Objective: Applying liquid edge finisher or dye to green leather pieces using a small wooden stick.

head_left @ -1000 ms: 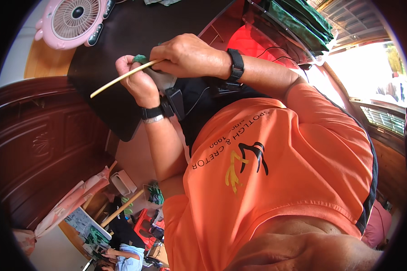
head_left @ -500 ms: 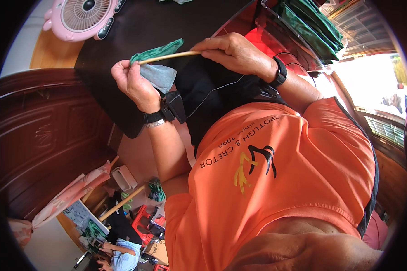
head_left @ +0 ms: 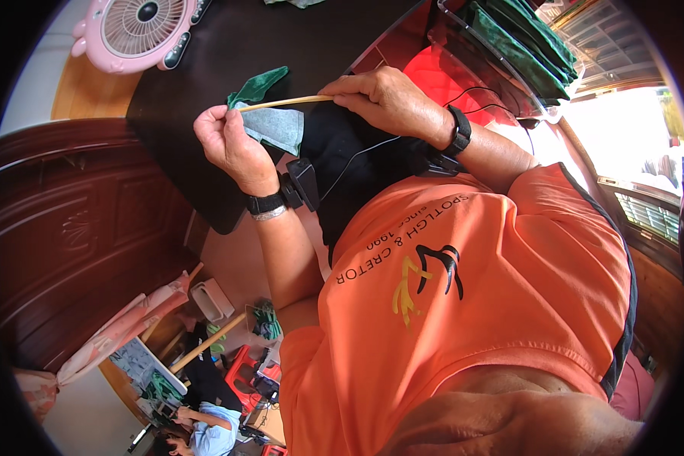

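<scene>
My left hand (head_left: pixel 232 144) pinches one end of a thin pale wooden stick (head_left: pixel 281 102) together with a piece of fabric, green velvet (head_left: pixel 260 82) on one side and grey-blue (head_left: pixel 273 125) below the stick. My right hand (head_left: pixel 376 95) is closed on the stick's other end, holding it roughly level above the black tabletop (head_left: pixel 182 102). Both wrists wear black straps, with a dark device at the left one.
A pink fan (head_left: pixel 143 34) stands upper left. A clear bin (head_left: pixel 513 53) of folded green fabric is at upper right, beside red surfaces and cables. A dark carved wooden panel (head_left: pixel 83 197) fills the left. A co-worker (head_left: pixel 209 429) works among clutter below.
The stick has swung from a downward slant to nearly level, with my right hand moved rightward along it. The fabric now shows beyond my left fingers, its green flap shifted slightly since half a second ago.
</scene>
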